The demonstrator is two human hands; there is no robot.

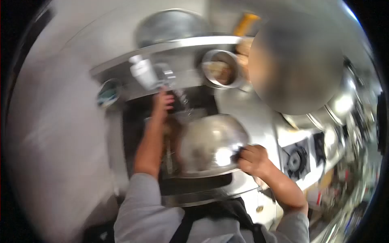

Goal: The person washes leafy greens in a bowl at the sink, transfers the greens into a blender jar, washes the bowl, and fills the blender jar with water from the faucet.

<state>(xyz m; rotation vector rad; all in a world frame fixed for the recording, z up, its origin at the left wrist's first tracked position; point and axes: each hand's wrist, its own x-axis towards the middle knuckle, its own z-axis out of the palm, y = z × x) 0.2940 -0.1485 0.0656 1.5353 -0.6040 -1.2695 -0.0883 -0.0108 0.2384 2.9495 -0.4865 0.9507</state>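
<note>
One steel bowl [210,143] in the right hand's [253,158] grip, left hand [163,101] at one tap [145,73].

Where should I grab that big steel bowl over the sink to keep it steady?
Grip the steel bowl at its rim on the right side, where the right hand already sits. It lies tilted, its rounded back upward; the smooth dome looks slippery, and the rim is probably the only edge that the fingers can hook. The left hand is up by the tap.
</note>
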